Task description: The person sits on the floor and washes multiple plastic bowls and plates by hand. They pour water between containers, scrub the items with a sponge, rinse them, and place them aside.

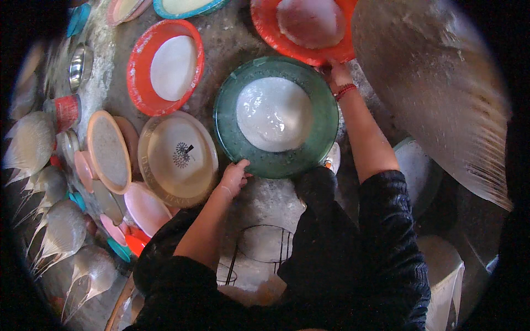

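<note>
A round green basin (225,124) with smooth, glossy white material (273,113) in its middle is before me. My left hand (236,178) grips its lower-left rim, thumb on top. At the upper right, my right hand (340,75), with a red bracelet at the wrist, is where the green rim meets the rim of a red basin (265,27). Its fingers are partly hidden, so which rim it holds is unclear. Pale, blurred contents (310,20) show inside that red basin.
Left of the green basin are another red basin (138,70) with white contents and a beige basin (155,182). Stacked basins and bulging cloth bundles (66,223) line the far left. A large bulging cloth (422,82) fills the upper right. Below stands a black wire frame (265,225).
</note>
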The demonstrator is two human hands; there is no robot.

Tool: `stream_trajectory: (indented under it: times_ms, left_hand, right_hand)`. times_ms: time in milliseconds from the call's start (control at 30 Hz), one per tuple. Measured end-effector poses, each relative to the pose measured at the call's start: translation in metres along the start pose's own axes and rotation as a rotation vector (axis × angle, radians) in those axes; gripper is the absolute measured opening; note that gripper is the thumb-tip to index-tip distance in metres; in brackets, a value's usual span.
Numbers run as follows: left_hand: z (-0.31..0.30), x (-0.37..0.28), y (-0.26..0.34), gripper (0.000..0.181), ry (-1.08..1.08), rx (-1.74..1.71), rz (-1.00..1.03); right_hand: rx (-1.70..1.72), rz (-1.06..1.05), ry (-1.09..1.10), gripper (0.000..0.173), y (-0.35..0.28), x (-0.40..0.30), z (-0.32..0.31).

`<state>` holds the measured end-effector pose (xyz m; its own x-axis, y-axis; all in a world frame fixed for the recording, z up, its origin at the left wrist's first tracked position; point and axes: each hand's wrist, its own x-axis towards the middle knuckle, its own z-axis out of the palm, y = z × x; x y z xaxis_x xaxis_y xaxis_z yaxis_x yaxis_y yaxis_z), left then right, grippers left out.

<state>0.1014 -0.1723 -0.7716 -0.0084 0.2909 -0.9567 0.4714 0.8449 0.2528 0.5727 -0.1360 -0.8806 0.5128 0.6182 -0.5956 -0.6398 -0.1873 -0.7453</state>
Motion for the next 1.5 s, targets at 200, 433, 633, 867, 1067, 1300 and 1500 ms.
stream_trajectory:
  times_ms: [200,433,633,867,1067,1300,1500]
  left_hand:
    - [-0.013,-0.037,-0.019,0.038,0.037,0.214,0.056]
    - [-0.026,-0.089,-0.055,0.046,0.115,0.086,-0.152]
    - [-0.046,-0.104,-0.076,0.029,0.179,0.037,-0.148]
    - [-0.071,-0.151,-0.085,0.028,0.111,0.362,-0.183]
    - [-0.072,-0.185,-0.107,0.032,0.136,0.07,0.034]
    - [-0.08,-0.227,-0.085,0.04,0.156,-0.015,-0.101]
    - [-0.088,-0.239,-0.053,0.023,0.125,0.182,-0.026]
  right_hand:
    - [-0.029,0.093,-0.036,0.029,0.023,-0.013,0.009]
    - [-0.056,0.25,-0.136,0.035,0.055,-0.071,0.024]
    - [0.135,0.221,-0.136,0.031,0.085,-0.113,0.025]
    - [0.02,0.415,-0.078,0.026,0.078,-0.154,0.028]
    - [0.168,0.359,-0.296,0.036,0.08,-0.198,0.037]
    - [-0.12,0.397,-0.397,0.029,0.088,-0.218,0.017]
    - [-0.177,0.309,-0.528,0.04,0.067,-0.241,0.001]
